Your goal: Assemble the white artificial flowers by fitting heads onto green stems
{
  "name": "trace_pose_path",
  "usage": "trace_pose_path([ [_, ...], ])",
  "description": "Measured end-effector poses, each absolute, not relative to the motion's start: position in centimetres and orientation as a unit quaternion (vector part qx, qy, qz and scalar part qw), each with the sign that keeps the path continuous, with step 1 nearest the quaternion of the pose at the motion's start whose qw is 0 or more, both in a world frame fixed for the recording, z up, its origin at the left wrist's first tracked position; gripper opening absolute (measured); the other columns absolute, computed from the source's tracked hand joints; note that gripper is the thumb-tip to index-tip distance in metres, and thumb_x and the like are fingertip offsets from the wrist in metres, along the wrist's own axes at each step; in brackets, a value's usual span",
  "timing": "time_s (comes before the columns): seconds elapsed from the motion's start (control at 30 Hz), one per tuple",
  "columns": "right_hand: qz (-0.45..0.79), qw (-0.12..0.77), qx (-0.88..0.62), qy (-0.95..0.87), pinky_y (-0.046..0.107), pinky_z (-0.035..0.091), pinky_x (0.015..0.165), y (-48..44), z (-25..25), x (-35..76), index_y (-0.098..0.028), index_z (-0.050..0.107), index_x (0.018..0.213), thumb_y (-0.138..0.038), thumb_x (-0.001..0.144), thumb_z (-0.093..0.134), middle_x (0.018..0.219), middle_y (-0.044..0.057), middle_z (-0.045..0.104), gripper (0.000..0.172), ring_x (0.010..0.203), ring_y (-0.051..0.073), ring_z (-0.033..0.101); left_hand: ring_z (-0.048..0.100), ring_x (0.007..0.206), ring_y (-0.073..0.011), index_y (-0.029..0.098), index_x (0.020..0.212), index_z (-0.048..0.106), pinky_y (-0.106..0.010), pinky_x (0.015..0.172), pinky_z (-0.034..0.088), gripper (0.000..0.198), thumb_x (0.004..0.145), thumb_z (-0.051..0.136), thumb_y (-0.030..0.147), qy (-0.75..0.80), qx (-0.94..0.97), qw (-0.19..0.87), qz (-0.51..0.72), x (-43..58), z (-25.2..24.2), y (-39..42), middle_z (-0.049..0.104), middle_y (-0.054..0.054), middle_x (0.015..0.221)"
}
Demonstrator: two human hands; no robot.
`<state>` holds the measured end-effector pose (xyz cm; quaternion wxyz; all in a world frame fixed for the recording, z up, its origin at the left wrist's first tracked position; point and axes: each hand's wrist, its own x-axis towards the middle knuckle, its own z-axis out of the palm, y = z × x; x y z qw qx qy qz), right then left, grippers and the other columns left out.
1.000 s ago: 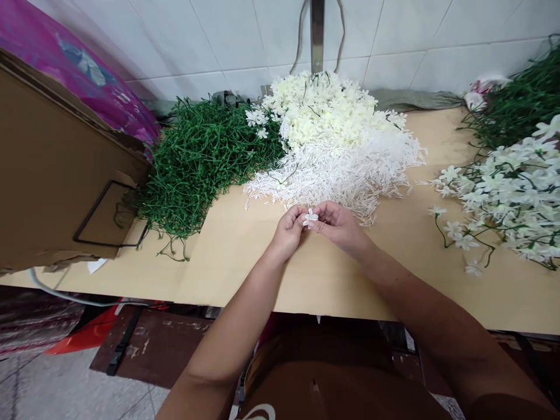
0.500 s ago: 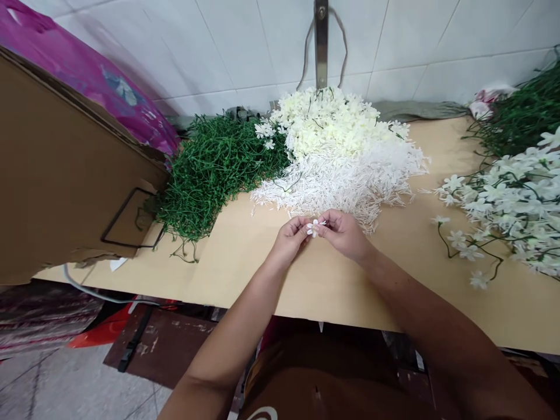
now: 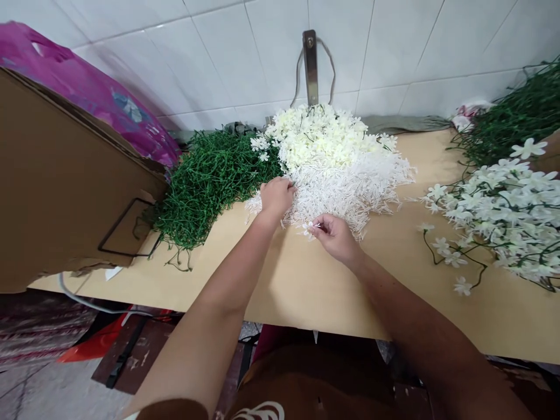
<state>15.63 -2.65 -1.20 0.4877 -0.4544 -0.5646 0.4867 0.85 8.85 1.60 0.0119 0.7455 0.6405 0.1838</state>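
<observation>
My right hand (image 3: 335, 236) pinches a small white artificial flower (image 3: 310, 227) just in front of the heap of thin white plastic stamens (image 3: 350, 186). My left hand (image 3: 276, 195) rests on the left edge of that heap with its fingers curled down into the pieces; what they grip, if anything, is hidden. Behind the stamens lies a mound of cream petals (image 3: 321, 134). A pile of green plastic stems (image 3: 205, 178) lies to the left of my left hand.
Finished white flower sprigs on green stems (image 3: 503, 216) lie at the right, with more green stems (image 3: 516, 119) behind them. A cardboard box (image 3: 56, 186) and a pink bag (image 3: 96, 102) stand at the left. The tan table's front edge (image 3: 306, 318) is close to my body.
My left hand has let go of the small flower and reached forward onto the stamen heap. My right hand keeps the flower and has moved slightly forward.
</observation>
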Motion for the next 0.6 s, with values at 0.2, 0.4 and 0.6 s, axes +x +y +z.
trace_pose_path([
  [0.2, 0.559, 0.474, -0.44, -0.52, 0.026, 0.042, 0.059, -2.6, -1.4, 15.3, -0.018, 0.052, 0.069, -0.039, 0.064, 0.065, 0.061, -0.002, 0.055, 0.025, 0.058, 0.01, 0.052, 0.047, 0.063, -0.0129, 0.014, 0.069, 0.063, -0.028, 0.067, 0.033, 0.01, 0.074, 0.063, 0.022, 0.575, 0.628, 0.265, 0.453, -1.1, 3.6, 11.0, 0.058, -0.002, 0.064],
  [0.4, 0.61, 0.425, -0.416, -0.524, 0.025, 0.04, 0.059, -3.0, -1.4, 14.8, -0.017, 0.054, 0.064, -0.035, 0.061, 0.069, 0.061, -0.002, 0.057, 0.024, 0.058, 0.009, 0.052, 0.046, 0.067, -0.01, 0.018, 0.071, 0.056, -0.024, 0.062, 0.028, 0.014, 0.077, 0.062, 0.029, 0.496, 0.539, 0.337, 0.591, -2.8, 9.2, 9.5, 0.057, 0.0, 0.071],
  [0.6, 0.602, 0.46, -0.42, -0.499, 0.025, 0.042, 0.062, -2.6, -0.9, 15.9, -0.017, 0.056, 0.066, -0.038, 0.059, 0.074, 0.062, -0.003, 0.059, 0.028, 0.059, 0.01, 0.053, 0.027, 0.045, -0.0048, 0.015, 0.067, 0.05, -0.019, 0.046, 0.016, 0.017, 0.07, 0.063, 0.025, 0.427, 0.435, 0.548, 0.573, -2.6, 8.4, 3.3, 0.031, 0.006, 0.052],
])
